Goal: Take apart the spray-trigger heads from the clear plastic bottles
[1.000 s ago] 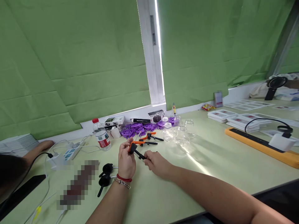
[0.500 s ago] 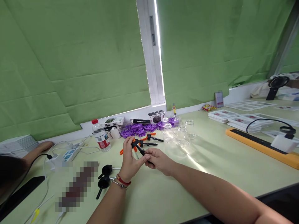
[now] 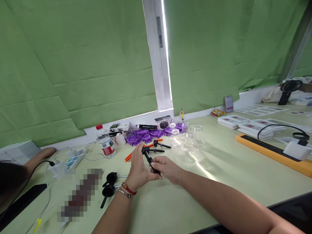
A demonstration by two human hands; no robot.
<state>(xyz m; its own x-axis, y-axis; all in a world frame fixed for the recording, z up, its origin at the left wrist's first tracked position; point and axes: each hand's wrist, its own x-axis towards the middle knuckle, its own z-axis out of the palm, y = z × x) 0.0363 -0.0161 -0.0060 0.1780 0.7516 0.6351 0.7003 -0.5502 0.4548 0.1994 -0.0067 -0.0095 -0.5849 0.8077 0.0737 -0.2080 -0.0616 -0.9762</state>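
Observation:
Between my hands, above the table, is a slim black stick-shaped plastic part (image 3: 148,158) with a wider head, tilted up to the left. My left hand (image 3: 138,172) has its fingers at the head, and its thumb reaches to the lower end. My right hand (image 3: 167,168) pinches the lower end with bent fingers. Just behind lie similar black stick parts (image 3: 157,150) and orange strips (image 3: 128,157). Beside my left wrist are two black cup-shaped parts (image 3: 108,190) with handles and metal rods.
Purple wheel-shaped pieces (image 3: 142,134) are heaped by the window ledge, near clear jars (image 3: 190,140). A red-capped bottle (image 3: 106,145) and a white power strip (image 3: 77,158) stand left, near another person's hand (image 3: 48,152). An orange bar (image 3: 273,156) and card stacks (image 3: 254,130) lie right.
The black part's head has shifted slightly right and the part stands a little steeper. My left thumb has slid down along the lower end. My right hand has barely moved.

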